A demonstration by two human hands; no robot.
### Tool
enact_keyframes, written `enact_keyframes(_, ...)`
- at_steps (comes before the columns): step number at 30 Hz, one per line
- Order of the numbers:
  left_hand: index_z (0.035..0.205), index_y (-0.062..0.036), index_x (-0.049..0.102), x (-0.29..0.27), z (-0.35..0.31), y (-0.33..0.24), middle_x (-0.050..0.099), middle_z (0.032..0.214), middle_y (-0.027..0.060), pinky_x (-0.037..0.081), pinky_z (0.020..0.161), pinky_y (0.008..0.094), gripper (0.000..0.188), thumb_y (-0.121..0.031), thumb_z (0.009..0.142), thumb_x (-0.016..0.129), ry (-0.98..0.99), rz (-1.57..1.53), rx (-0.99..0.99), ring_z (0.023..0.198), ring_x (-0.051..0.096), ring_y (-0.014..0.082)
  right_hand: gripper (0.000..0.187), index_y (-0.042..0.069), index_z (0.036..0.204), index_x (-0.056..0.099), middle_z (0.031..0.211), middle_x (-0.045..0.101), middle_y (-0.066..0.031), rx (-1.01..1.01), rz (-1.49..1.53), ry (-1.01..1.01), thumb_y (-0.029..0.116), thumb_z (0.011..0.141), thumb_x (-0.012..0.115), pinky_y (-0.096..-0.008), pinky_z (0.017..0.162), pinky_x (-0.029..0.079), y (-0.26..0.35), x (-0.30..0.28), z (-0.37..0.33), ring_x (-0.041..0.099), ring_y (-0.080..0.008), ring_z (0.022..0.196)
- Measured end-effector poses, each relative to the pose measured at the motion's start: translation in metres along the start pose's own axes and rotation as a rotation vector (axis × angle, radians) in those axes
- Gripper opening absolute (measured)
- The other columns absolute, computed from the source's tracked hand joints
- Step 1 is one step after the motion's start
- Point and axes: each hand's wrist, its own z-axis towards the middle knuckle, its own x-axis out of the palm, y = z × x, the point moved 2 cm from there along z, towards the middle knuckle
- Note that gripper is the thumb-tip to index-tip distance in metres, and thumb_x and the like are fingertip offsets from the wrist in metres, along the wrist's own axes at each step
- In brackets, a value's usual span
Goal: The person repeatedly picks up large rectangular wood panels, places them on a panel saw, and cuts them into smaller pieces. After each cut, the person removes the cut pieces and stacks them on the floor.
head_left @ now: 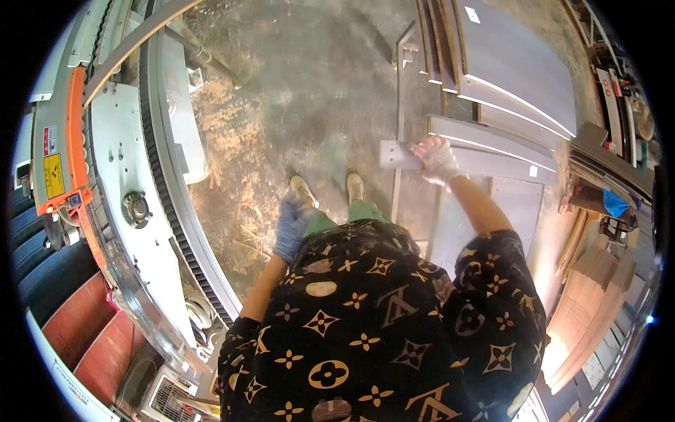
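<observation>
My right hand (434, 162), in a thin pale glove, grips a long narrow grey board (492, 163) near its left end. Small round holes show at that end, and a white sticker at the other. The thumb and fingers lie over the board's far edge; its underside is hidden. Just beyond it is another narrow board (492, 133) with a bright edge. My left hand (290, 228), in a blue-grey glove, hangs beside my left thigh with nothing seen in it. Its fingers look loosely stretched and are slightly blurred.
At the left stands a machine with an orange arm (75, 141), a white panel (126, 169) and a black toothed track (158, 141). Large grey panels (517, 63) lean at the far right near a metal frame (399, 105). Brown sheets (587, 309) are stacked at right. Dust marks the concrete floor (281, 91).
</observation>
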Motion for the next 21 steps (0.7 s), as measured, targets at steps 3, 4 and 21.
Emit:
enact_keyframes(3,0.13,-0.0067,0.033,0.051,0.005,0.009,0.049,0.121,0.0125,0.046,0.087,0.0311,0.058,-0.011,0.081,0.064,0.221,0.057,-0.07,0.106,0.051,0.0211,0.068,0.021,0.128,0.044,0.127,0.049,-0.0068,-0.134,0.059,-0.088,0.029,0.067,0.072,-0.0499,0.108,0.018,0.043,-0.057,-0.034,0.043,-0.0241,0.12)
enact_keyframes(4,0.13,-0.0062,0.033,0.066,0.005,0.009,0.049,0.121,0.0118,0.046,0.088,0.0306,0.059,-0.012,0.081,0.065,0.272,-0.031,-0.104,0.107,0.051,0.021,0.073,0.021,0.128,0.044,0.127,0.049,-0.0074,-0.194,0.141,-0.155,0.032,0.063,0.075,-0.0501,0.108,0.018,0.062,-0.08,-0.045,0.044,-0.0245,0.12)
enact_keyframes(21,0.124,-0.0019,0.044,0.053,0.125,0.034,0.056,0.1,0.0102,0.049,0.067,0.0329,0.051,-0.028,0.085,0.063,-0.522,-0.102,-0.089,0.082,0.055,0.0211,0.082,0.014,0.126,0.044,0.119,0.048,-0.012,-0.511,0.633,-0.603,0.023,0.052,0.079,-0.0446,0.092,0.038,0.108,-0.098,-0.074,0.048,-0.0317,0.109)
